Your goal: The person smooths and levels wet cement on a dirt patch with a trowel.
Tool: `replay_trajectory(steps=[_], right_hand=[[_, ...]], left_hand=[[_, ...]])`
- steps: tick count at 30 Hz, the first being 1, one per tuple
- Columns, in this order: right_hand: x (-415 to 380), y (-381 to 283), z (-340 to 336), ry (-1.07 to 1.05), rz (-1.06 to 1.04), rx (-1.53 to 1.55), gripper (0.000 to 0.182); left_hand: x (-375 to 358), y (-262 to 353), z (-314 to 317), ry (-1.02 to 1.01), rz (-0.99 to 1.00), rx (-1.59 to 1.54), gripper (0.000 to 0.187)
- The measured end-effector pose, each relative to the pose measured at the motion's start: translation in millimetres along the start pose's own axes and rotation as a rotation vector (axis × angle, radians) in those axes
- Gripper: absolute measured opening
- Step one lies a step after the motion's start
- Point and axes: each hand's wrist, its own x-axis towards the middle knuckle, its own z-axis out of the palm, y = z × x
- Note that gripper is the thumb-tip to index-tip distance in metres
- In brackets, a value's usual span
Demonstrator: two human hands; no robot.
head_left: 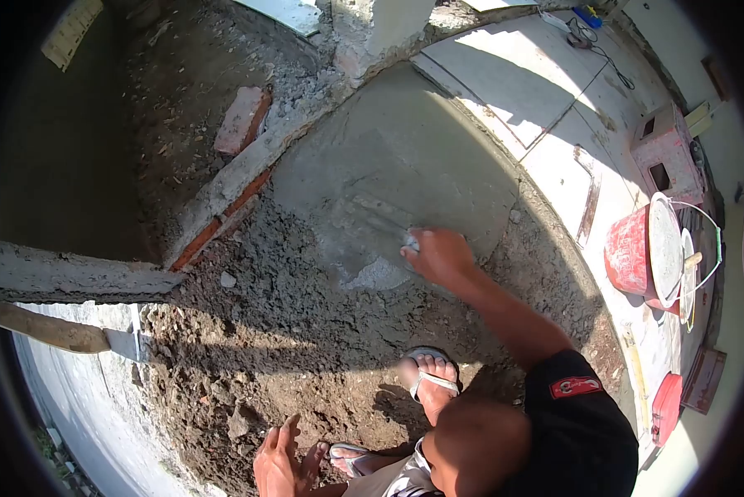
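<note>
My right hand (pixel 440 255) is closed around the pale grip of a trowel (pixel 382 212), whose long grey blade is smeared with cement and rests on the wet mortar. Smooth wet mortar (pixel 422 141) spreads ahead of the hand, with a rougher, lighter patch (pixel 378 274) at its near edge. At the lower left, my left hand (pixel 281 465) hangs over the soil beside my sandalled foot. Its fingers are spread and nothing is in them.
A low brick-and-concrete edge (pixel 243 186) borders the mortar on the left; a loose brick (pixel 242 121) lies beyond it. Crumbly soil (pixel 281 364) surrounds my feet. Right, on pale paving, stand a red bucket (pixel 633 253) and a pinkish block (pixel 666 153). A wooden handle (pixel 49 329) juts in left.
</note>
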Motion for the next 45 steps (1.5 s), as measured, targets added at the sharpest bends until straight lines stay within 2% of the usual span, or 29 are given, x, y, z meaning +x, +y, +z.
replay_trajectory(steps=[2,4,7,9,10,12,16,18,22,25,27,28,29,31,32,33,37,40,43,45], right_hand=[[-9,-46,17,-0.145,-0.125,0.075,0.030],[-19,-83,33,-0.345,-0.246,0.081,0.033],[-23,-112,56,-0.249,-0.294,0.076,0.042],[-10,-109,60,-0.189,-0.230,0.060,0.046],[-1,-102,61,-0.127,-0.175,0.045,0.050],[8,-69,59,-0.055,-0.083,0.047,0.045],[-3,-10,1,-0.032,0.153,-0.024,0.033],[-13,23,-24,0.025,0.327,-0.092,0.038],[-41,102,-61,0.269,0.558,-0.125,0.050],[-47,125,-77,0.385,0.581,-0.037,0.050],[-31,138,-69,0.402,0.509,0.007,0.050],[-16,136,-63,0.426,0.437,0.050,0.050],[-3,128,-56,0.411,0.398,0.063,0.050],[27,98,-40,0.332,0.312,0.025,0.050],[41,77,-30,0.304,0.251,0.032,0.050],[49,53,-19,0.217,0.199,0.037,0.050],[45,-38,15,-0.058,0.044,0.043,0.047],[25,-81,22,-0.230,-0.103,-0.042,0.042],[21,-66,26,-0.189,-0.103,-0.091,0.036],[26,-44,11,-0.097,-0.004,-0.109,0.033]], left_hand=[[8,4,-5,-0.048,-0.061,-0.025,0.060],[11,-3,3,-0.016,-0.015,0.010,0.060],[23,-12,13,-0.030,0.013,0.041,0.062],[33,-8,14,-0.037,0.056,-0.001,0.062],[37,0,9,-0.054,0.060,-0.008,0.062],[43,-4,14,-0.058,0.076,-0.015,0.061],[40,-3,5,-0.016,0.081,0.000,0.060],[38,14,-17,-0.007,0.047,-0.015,0.060],[25,10,-25,0.022,0.033,0.003,0.061],[22,6,-16,-0.023,0.022,-0.053,0.061],[27,10,-13,-0.065,-0.010,-0.075,0.061],[28,12,-12,-0.048,0.066,-0.031,0.059],[29,12,-9,-0.027,0.139,0.014,0.059],[27,14,-5,-0.021,0.077,-0.014,0.058],[28,18,-10,0.025,0.123,0.005,0.059],[29,22,-15,0.066,0.173,0.027,0.061],[29,31,-22,0.131,0.168,-0.006,0.060],[29,27,-19,0.068,0.146,0.024,0.060],[27,26,-14,0.078,0.225,0.055,0.061],[23,25,-16,0.060,0.102,0.016,0.061]])
